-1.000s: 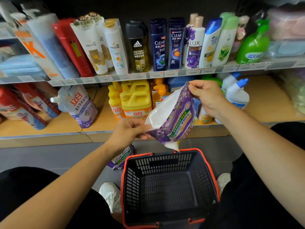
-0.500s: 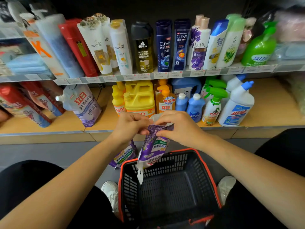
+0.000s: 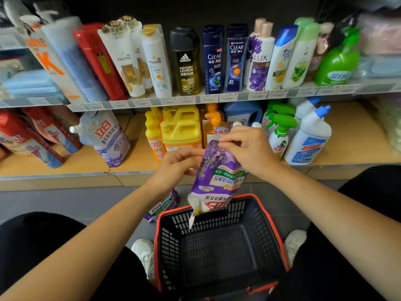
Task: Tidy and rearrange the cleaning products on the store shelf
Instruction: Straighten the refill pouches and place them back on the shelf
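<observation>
A purple detergent refill pouch [image 3: 219,179] hangs upside down above the far rim of a black basket with a red rim [image 3: 217,253]. My right hand [image 3: 249,148] pinches its upper edge from the right. My left hand [image 3: 173,166] holds the same end from the left with curled fingers. A second purple pouch [image 3: 162,206] lies on the floor just left of the basket, partly hidden by my left wrist. A similar spouted pouch [image 3: 104,137] leans on the wooden lower shelf [image 3: 86,161].
Yellow detergent jugs [image 3: 181,131], green spray bottles [image 3: 281,131] and white toilet-cleaner bottles [image 3: 308,140] stand on the lower shelf behind my hands. Shampoo bottles [image 3: 213,59] line the upper shelf. Red pouches [image 3: 26,137] lie at lower left. My shoes flank the basket.
The pouch came down from in front of the lower shelf to just over the basket. My right hand dropped to meet my left, and the pouch now hangs straighter with its printed side facing me.
</observation>
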A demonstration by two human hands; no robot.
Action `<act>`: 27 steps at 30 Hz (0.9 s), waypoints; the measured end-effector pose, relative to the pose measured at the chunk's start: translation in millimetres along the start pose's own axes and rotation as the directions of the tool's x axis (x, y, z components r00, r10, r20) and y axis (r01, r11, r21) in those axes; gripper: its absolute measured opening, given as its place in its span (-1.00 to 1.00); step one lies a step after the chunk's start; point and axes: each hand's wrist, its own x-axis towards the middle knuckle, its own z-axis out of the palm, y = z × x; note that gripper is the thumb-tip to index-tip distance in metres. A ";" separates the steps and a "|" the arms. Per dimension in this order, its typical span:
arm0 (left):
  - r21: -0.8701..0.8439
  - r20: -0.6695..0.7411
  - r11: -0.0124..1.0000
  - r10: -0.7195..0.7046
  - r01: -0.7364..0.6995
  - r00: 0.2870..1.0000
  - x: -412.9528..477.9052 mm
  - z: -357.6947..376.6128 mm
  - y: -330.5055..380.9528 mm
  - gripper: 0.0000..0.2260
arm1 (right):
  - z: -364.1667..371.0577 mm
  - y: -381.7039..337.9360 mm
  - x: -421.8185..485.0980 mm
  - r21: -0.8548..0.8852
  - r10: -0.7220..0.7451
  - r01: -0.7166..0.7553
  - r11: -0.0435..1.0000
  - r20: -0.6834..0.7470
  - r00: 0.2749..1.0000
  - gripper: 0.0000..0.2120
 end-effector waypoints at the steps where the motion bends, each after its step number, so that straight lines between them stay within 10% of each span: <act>1: 0.022 0.026 0.999 -0.029 0.028 0.999 -2.3 -0.2 -6.0 -0.82 | -1.8 0.5 1.4 0.007 0.016 -0.016 1.000 -0.024 1.000 -0.94; 12: 0.652 0.003 0.758 -0.012 0.007 1.000 -13.5 -23.8 -71.5 -0.84 | -16.9 11.4 26.1 0.045 0.127 -0.120 0.992 -0.242 0.962 -0.91; 20: 0.271 -0.351 0.962 0.061 0.039 0.935 -16.5 -65.1 -44.9 -0.87 | -4.7 48.2 42.4 0.040 0.278 -0.277 0.960 -0.261 0.925 -0.93; 27: 0.275 -0.540 0.960 0.198 -0.051 0.818 -11.3 -121.9 2.7 -0.86 | 46.6 69.4 46.0 0.084 0.431 -0.424 0.902 -0.096 0.897 -0.95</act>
